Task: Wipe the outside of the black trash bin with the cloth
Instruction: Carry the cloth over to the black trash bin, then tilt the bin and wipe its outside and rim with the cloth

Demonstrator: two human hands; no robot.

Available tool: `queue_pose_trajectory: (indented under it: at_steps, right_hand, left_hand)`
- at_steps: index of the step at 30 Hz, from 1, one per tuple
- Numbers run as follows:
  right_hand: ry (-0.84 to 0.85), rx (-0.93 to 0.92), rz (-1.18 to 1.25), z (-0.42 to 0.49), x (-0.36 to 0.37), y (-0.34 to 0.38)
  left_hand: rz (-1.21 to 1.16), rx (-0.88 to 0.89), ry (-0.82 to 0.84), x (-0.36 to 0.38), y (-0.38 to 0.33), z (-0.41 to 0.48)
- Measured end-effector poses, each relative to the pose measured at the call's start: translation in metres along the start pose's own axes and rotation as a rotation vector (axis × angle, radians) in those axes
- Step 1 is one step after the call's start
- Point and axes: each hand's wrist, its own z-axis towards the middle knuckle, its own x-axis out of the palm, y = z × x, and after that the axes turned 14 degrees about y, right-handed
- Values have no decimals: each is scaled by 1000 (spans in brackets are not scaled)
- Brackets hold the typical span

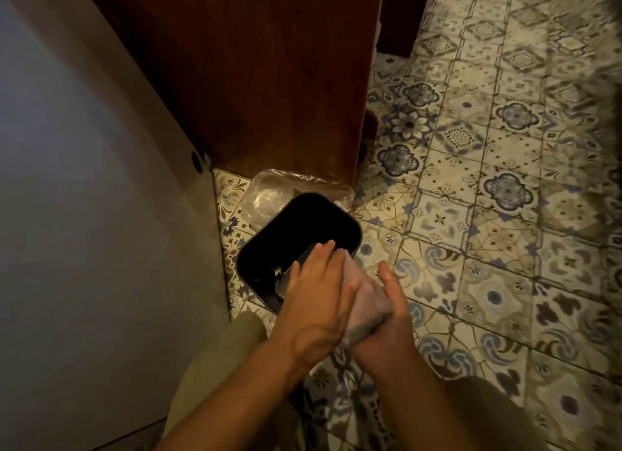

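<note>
The black trash bin (296, 228) stands on the patterned floor, seen from above with its dark opening facing me. A pale folded cloth (365, 299) is pressed between both hands just in front of the bin's near right corner. My left hand (316, 292) lies flat on top of the cloth, its fingertips reaching over the bin's rim. Beneath the cloth, my right hand (390, 309) cups it from the right side. The bin's near wall is hidden behind my hands.
A brown wooden cabinet (255, 80) rises right behind the bin. A grey wall or panel (94, 215) fills the left side. A clear plastic bag (269, 194) lies on the floor behind the bin. Patterned tile floor (488, 215) stretches to the right.
</note>
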Motion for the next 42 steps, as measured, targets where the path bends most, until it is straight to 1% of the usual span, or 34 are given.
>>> queue_pose_trajectory:
  at_steps: [3, 5, 6, 9, 13, 16, 17, 19, 21, 23, 26, 29, 35, 39, 42]
  right_hand:
    - [82, -88, 16, 11, -41, -3]
    - [112, -108, -6, 15, -62, -5]
    - [123, -117, 9, 16, -66, -6]
    - [76, -135, 21, 11, -75, -2]
    - [11, -100, -1, 0, -81, 3]
    - [-9, -134, -7, -2, -95, 7]
    - [-33, -156, 4, -2, -105, 9]
    - [-78, -176, 23, -3, -127, 12]
    - [-95, -184, 46, 0, -143, 15]
    - [-89, -195, 68, 1, -153, 16]
    - [-85, -222, 62, 1, -160, 18]
    - [-98, -237, 70, 4, -169, 19]
    - [-114, -248, 125, 3, -170, 9]
    - [-104, -211, 112, -4, -167, 3]
    - [-57, -202, 127, -9, -167, 2]
  left_hand:
    - [29, 22, 63, 29, 24, 23]
    - [11, 45, 47, 44, 33, 33]
    - [38, 52, 22, 49, 35, 37]
    - [152, 76, -11, 56, 28, 40]
    - [185, 75, 89, 50, 15, 38]
    - [183, 83, 71, 40, 24, 51]
    - [167, 57, 43, 36, 30, 56]
    - [127, -55, 14, 32, 46, 62]
    - [90, -164, 35, 33, 64, 64]
    - [95, -214, 72, 38, 83, 61]
    - [99, -218, 126, 47, 104, 54]
    - [139, -203, 184, 52, 110, 53]
    - [370, -209, 221, 67, 109, 63]
    - [523, -255, 209, 78, 108, 63]
    - [528, -248, 151, 75, 109, 61]
